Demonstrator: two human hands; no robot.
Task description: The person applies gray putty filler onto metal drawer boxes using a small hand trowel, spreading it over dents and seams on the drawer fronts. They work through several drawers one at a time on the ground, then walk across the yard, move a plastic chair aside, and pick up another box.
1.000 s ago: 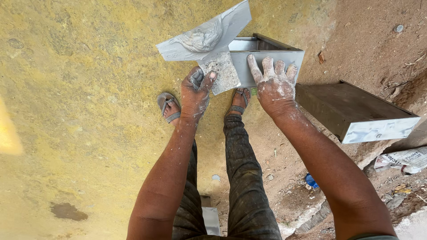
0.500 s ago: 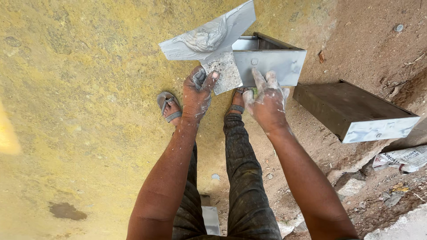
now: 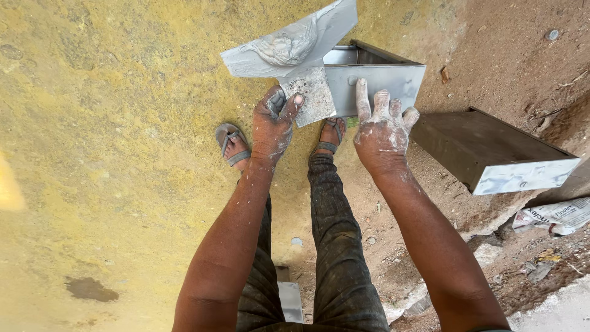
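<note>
We see the left hand (image 3: 272, 123) gripping a putty-loaded board (image 3: 289, 46) with scraper (image 3: 312, 95), the right hand (image 3: 382, 126) open flat on the grey drawer face (image 3: 375, 86); a tilt could slide the putty (image 3: 286, 46) off.

Bright even daylight, sharp, faint shadows

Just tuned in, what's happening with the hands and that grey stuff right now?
The left hand holds a flat board loaded with grey putty, plus a small scraper blade. The right hand presses flat, fingers spread, on the grey face of a metal drawer box standing on the dirt. A second box lies alongside.
</note>
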